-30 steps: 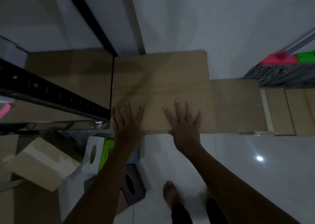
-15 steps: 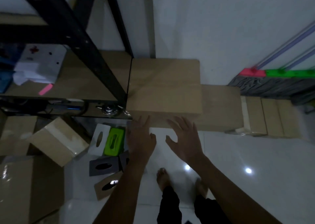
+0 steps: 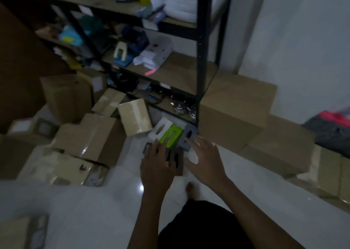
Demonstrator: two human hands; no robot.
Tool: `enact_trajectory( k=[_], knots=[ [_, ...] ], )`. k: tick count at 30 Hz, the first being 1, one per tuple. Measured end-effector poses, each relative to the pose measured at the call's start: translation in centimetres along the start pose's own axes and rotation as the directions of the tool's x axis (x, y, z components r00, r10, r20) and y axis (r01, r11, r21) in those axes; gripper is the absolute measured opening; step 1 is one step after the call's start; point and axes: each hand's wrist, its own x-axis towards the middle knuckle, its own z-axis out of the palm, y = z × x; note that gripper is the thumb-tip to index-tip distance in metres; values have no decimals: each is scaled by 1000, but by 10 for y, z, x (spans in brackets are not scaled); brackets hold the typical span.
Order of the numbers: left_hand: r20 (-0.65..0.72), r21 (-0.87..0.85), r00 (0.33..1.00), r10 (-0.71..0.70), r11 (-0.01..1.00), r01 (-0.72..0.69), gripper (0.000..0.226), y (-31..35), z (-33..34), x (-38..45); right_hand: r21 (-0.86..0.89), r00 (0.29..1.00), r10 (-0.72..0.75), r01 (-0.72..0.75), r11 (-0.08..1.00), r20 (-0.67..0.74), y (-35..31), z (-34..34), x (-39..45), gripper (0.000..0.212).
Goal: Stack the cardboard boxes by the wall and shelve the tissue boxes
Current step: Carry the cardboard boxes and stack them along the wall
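Several tissue boxes lie on the floor at the foot of the black shelf: a white one (image 3: 159,130), a green one (image 3: 172,135), a grey one (image 3: 187,136) and a dark one (image 3: 178,159). My left hand (image 3: 156,164) hovers over the dark box with fingers spread, holding nothing. My right hand (image 3: 207,159) is open beside it, just below the grey box. Stacked cardboard boxes (image 3: 234,108) stand against the wall to the right of the shelf. More cardboard boxes (image 3: 91,135) lie scattered on the floor at the left.
The black metal shelf (image 3: 200,59) holds mixed clutter on wooden boards, with bare board at its right end (image 3: 180,72). Lower flat boxes (image 3: 280,144) continue along the wall to the right. A mop head (image 3: 333,127) lies at the far right. My foot (image 3: 190,190) stands on white tiles.
My hands left the top of the stacked box by the wall and came down left toward the tissue boxes. The view swung left, showing the shelf and the scattered boxes.
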Motion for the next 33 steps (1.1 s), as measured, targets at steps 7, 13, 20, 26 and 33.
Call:
enact_trajectory(
  k=[7, 13, 20, 26, 33],
  knots=[
    [-169, -105, 914, -369, 929, 355, 69, -111, -55, -84, -80, 957, -214, 234, 969, 198, -102, 84, -20, 69],
    [-136, -169, 834, -534, 842, 512, 77, -247, -87, -118, -124, 914, -244, 296, 947, 324, -210, 180, -3, 66],
    [-56, -130, 820, -569, 819, 559, 75, -414, -149, -127, -139, 896, -197, 271, 952, 399, -335, 299, 20, 63],
    [-10, -101, 834, -551, 830, 548, 74, -522, -189, -91, -136, 899, -112, 185, 973, 424, -393, 364, 49, 65],
    [123, 122, 882, -455, 889, 441, 74, -626, -216, -14, -126, 911, -9, 66, 990, 411, -439, 431, 121, 63]
  ],
)
